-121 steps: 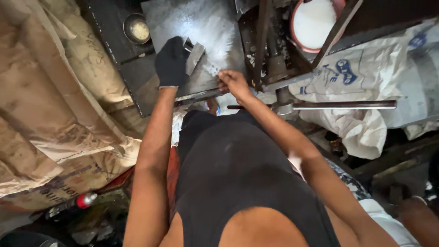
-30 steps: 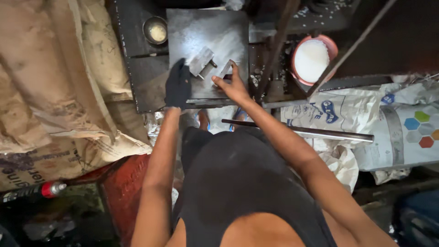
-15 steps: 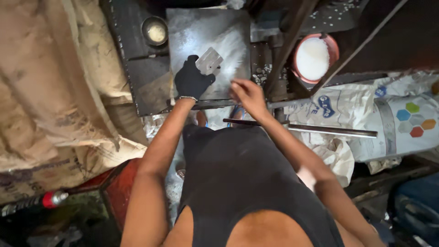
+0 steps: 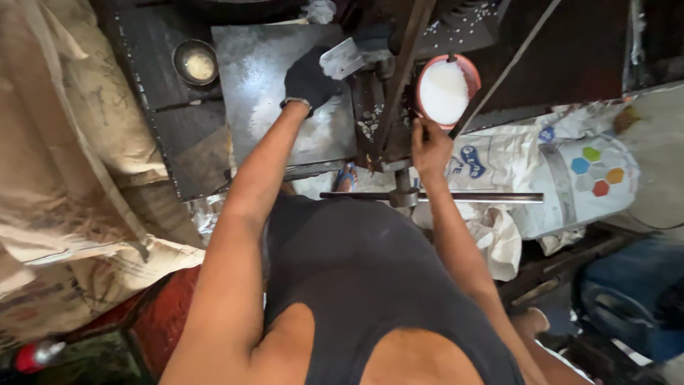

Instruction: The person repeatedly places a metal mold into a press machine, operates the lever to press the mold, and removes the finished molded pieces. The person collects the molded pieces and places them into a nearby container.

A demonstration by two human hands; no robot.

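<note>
Workshop setting, viewed from overhead. Dark metal tabletop [image 4: 178,150] occupies 11 to 12 o'clock, its surface scuffed and dusted with pale residue. A small round metal bowl [image 4: 195,64] of pale contents sits on it at 11 o'clock. Worn burlap sacks [image 4: 64,178] are stacked along 8 to 10 o'clock. White printed woven sacks [image 4: 570,178] lie at 2 to 3 o'clock, one bearing coloured hexagons. A horizontal steel bar [image 4: 470,197] crosses near centre-right. A red surface [image 4: 167,321] shows at 7 o'clock; a blue object [image 4: 627,306] at 4 o'clock, kind unclear. Lighting is dim, brighter at the right edge.
</note>
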